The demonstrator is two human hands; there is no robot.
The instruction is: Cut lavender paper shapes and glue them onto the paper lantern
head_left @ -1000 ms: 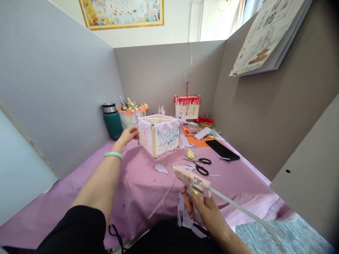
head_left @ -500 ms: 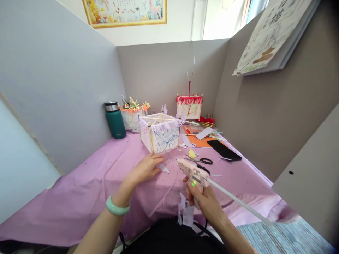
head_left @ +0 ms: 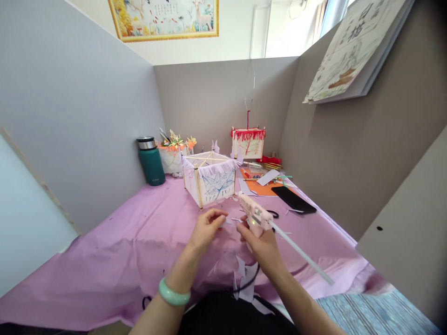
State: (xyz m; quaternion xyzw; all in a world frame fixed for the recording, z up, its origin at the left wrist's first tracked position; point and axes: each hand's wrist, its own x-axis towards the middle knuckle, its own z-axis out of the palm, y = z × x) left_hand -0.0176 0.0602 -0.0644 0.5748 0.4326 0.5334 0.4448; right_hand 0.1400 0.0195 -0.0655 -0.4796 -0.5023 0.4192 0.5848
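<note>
My right hand is wrapped round the grip of a pale pink hot glue gun, its small light glowing green-yellow. A long translucent glue stick juts from the gun's back end. My left hand, with a pale green bangle on the wrist, is closed in a pinch on a small pale lilac paper piece, mostly hidden by the fingers. Just beyond both hands stands a lantern of wooden sticks and white panels, with lilac fringe and a blue drawing. The gun's nozzle points towards its lower right corner.
Scissors lie partly behind the glue gun. A black phone and orange paper lie to the right. A green bottle stands at the left, a red-fringed lantern at the back. Lilac paper strips lie near my lap.
My left hand has moved right and closed into a pinch, lifting off the cloth beside the lantern. The glue gun has moved slightly forward, towards the lantern, and now covers more of the scissors.
</note>
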